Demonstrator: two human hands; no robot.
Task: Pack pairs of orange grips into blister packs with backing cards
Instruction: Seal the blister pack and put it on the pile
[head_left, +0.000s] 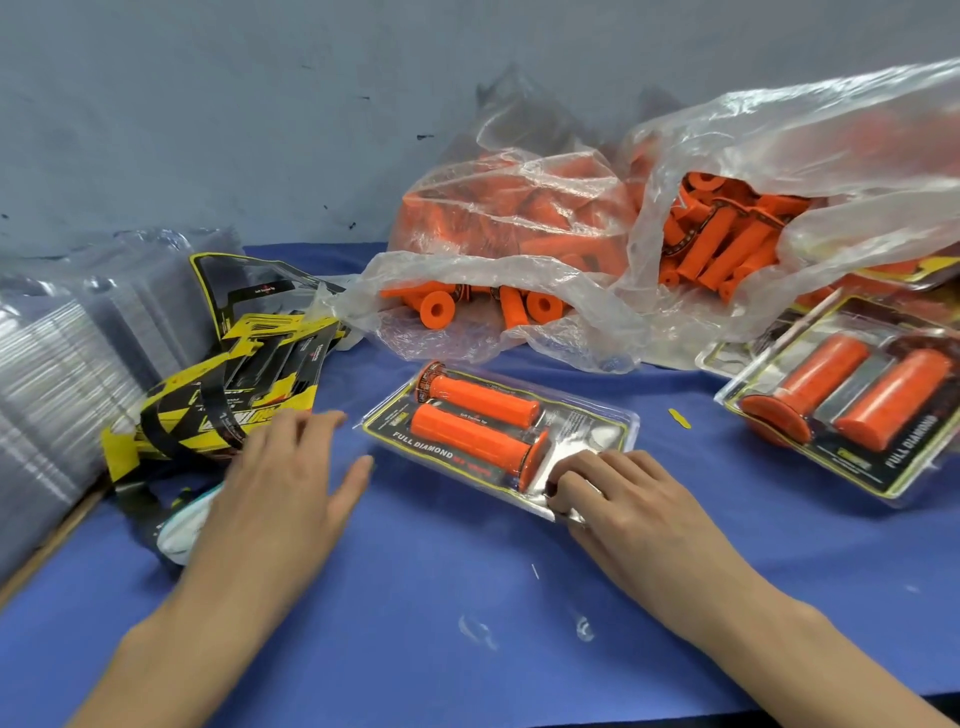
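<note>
- Blister pack (571, 426) holding two orange grips (467, 436) lies mid-counter (415, 571).
- Right hand (623, 499) curled, gripping its right end.
- Left hand (280, 478) spread, empty, by the backing cards (223, 395).
- Pack likely light, slick and flexy; hold by the flat rims.

"FULL DIAMOND" in white on black-yellow backing card (423, 446) in ctr clear plastic blister pack (597, 418), same on right blister pack's card (908, 456); other print too small to read.
</note>
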